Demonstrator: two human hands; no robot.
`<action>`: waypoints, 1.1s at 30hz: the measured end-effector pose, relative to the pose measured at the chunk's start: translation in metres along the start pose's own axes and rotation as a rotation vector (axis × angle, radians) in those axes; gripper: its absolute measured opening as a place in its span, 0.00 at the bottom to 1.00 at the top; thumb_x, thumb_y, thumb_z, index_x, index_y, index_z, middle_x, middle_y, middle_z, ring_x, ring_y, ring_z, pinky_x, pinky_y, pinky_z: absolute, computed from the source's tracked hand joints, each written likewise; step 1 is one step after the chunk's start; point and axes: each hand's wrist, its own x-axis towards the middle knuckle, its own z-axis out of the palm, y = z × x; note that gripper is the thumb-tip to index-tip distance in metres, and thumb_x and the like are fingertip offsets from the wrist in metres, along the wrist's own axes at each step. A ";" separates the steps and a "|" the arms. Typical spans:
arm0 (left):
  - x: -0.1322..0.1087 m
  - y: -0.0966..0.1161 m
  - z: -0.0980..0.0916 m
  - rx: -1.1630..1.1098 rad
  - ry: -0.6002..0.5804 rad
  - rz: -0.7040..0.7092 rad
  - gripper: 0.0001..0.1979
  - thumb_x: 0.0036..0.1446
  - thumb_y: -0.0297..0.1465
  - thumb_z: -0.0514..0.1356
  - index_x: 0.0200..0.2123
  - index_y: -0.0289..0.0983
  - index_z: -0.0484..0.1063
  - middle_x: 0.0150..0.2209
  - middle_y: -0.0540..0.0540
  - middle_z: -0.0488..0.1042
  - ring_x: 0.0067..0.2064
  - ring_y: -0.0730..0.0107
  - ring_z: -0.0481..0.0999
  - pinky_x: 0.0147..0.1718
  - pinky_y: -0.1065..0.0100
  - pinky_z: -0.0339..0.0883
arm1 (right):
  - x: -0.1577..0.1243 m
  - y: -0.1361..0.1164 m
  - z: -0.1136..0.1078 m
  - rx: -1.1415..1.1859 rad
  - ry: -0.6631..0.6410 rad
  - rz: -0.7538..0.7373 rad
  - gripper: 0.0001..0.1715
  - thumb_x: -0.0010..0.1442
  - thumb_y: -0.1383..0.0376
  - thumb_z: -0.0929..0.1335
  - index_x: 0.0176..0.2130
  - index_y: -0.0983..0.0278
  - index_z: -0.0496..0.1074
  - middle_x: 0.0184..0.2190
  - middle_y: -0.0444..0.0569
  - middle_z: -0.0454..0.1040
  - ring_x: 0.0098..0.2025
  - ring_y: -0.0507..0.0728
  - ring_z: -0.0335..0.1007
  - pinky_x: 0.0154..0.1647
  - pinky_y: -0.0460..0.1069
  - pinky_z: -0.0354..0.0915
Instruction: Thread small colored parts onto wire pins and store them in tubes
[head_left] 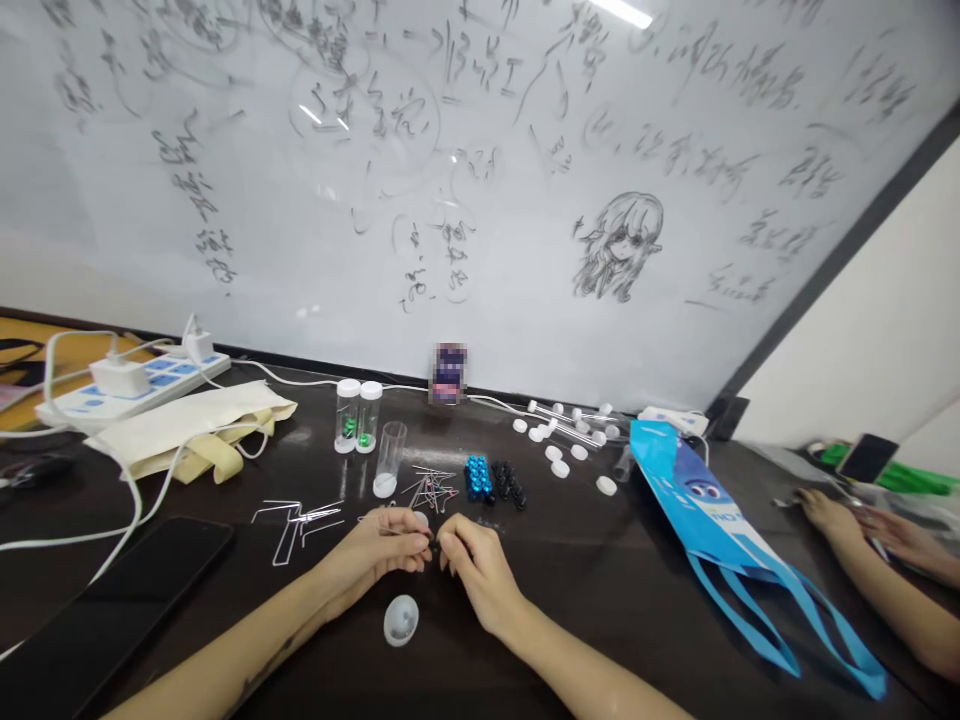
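Observation:
My left hand (394, 545) and my right hand (474, 565) meet over the dark table, fingertips pinched close together. Between them is a small dark piece, too small to make out; a thin rod seems to run along the left fingers. Just beyond lie a pile of thin metal pins (435, 488), blue beads (478, 478) and black beads (510, 486). An open clear tube (391, 455) stands behind my left hand. Nearer me sits a small translucent cup (401, 620). Bent metal wires (289, 530) lie to the left of my left hand.
Two capped tubes (347, 415) hold green pieces. White caps (560, 468) and clear tubes lie at the back right. A blue bag (697, 500) is on the right, a black phone (120, 620) and power strip (150, 385) on the left. Another person's hands (832, 520) are far right.

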 end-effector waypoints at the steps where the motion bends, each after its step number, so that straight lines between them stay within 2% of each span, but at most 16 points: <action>1: 0.000 -0.001 0.000 0.004 0.003 -0.003 0.08 0.48 0.28 0.69 0.31 0.31 0.75 0.27 0.43 0.79 0.27 0.75 0.75 0.30 0.74 0.68 | 0.000 0.001 0.000 0.000 -0.004 -0.002 0.23 0.70 0.57 0.57 0.26 0.64 0.64 0.23 0.42 0.66 0.26 0.50 0.63 0.31 0.45 0.56; 5: 0.000 -0.001 -0.001 0.005 0.005 0.009 0.08 0.49 0.28 0.69 0.31 0.31 0.75 0.27 0.44 0.78 0.26 0.76 0.74 0.28 0.75 0.68 | 0.000 0.001 0.000 -0.027 -0.057 -0.001 0.25 0.70 0.57 0.57 0.25 0.64 0.63 0.23 0.43 0.66 0.27 0.51 0.64 0.31 0.45 0.56; 10: -0.004 0.001 0.000 0.004 0.008 0.019 0.07 0.50 0.29 0.68 0.28 0.31 0.75 0.25 0.46 0.76 0.26 0.77 0.74 0.27 0.77 0.67 | 0.000 -0.005 0.000 -0.081 -0.052 0.012 0.15 0.67 0.59 0.62 0.31 0.64 0.65 0.26 0.41 0.65 0.28 0.51 0.61 0.31 0.44 0.55; 13: -0.005 0.002 0.001 -0.011 0.017 0.015 0.07 0.49 0.28 0.69 0.28 0.31 0.75 0.24 0.48 0.75 0.25 0.77 0.73 0.26 0.77 0.67 | 0.000 -0.006 -0.001 -0.046 -0.046 0.014 0.13 0.65 0.59 0.64 0.32 0.64 0.65 0.26 0.41 0.64 0.28 0.50 0.60 0.29 0.44 0.55; 20: -0.002 0.000 0.000 0.001 0.011 -0.002 0.08 0.48 0.29 0.69 0.28 0.31 0.74 0.26 0.44 0.78 0.26 0.75 0.75 0.27 0.75 0.68 | 0.000 -0.002 0.000 0.001 -0.068 -0.023 0.25 0.70 0.55 0.55 0.26 0.64 0.64 0.25 0.43 0.66 0.29 0.51 0.64 0.33 0.45 0.57; 28: -0.007 0.003 0.005 -0.027 0.036 -0.011 0.09 0.47 0.30 0.70 0.28 0.32 0.75 0.25 0.46 0.77 0.25 0.76 0.74 0.26 0.76 0.66 | -0.001 -0.007 -0.001 -0.071 -0.025 0.022 0.16 0.66 0.56 0.63 0.31 0.64 0.66 0.26 0.42 0.64 0.28 0.51 0.60 0.30 0.44 0.56; 33: -0.006 -0.001 0.006 -0.024 0.057 -0.021 0.10 0.47 0.31 0.70 0.29 0.32 0.75 0.27 0.44 0.79 0.25 0.76 0.74 0.26 0.76 0.66 | -0.001 -0.002 -0.002 -0.014 -0.035 -0.022 0.26 0.70 0.54 0.56 0.28 0.64 0.66 0.26 0.44 0.68 0.29 0.52 0.64 0.34 0.46 0.58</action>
